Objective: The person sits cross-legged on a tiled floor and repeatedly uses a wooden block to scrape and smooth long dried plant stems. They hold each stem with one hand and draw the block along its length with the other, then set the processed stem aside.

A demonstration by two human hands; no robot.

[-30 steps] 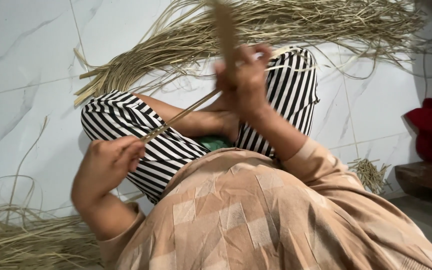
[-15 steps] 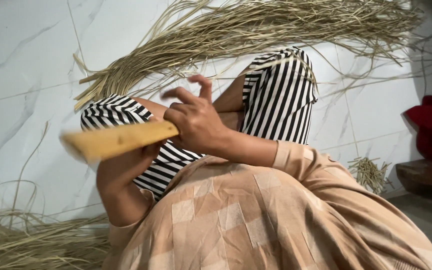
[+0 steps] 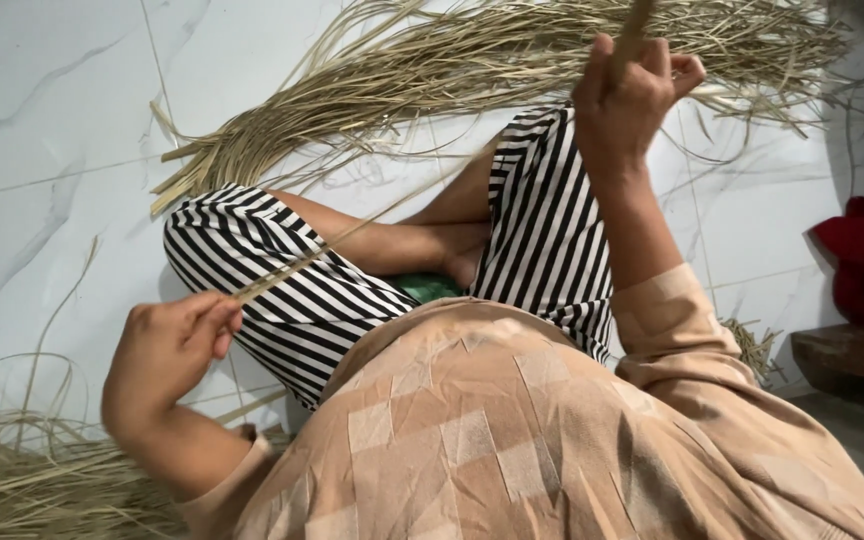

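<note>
- The left hand (image 3: 167,350) pinches the lower end of a thin dry straw strip (image 3: 352,235).
- The right hand (image 3: 627,100), raised, grips a flat stick (image 3: 635,25).
- Striped trousers (image 3: 552,220) cover the crossed legs.
- A straw bundle (image 3: 512,50) lies on the white tiled floor (image 3: 52,120).

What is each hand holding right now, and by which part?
The left hand pinches the near end of a thin dried grass strip. The right hand grips a flat stick at its lower end.

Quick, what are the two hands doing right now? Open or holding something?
Left hand: closed, pinching the lower end of a thin dry straw strip.
Right hand: closed, raised, gripping the strip's upper end.
</note>
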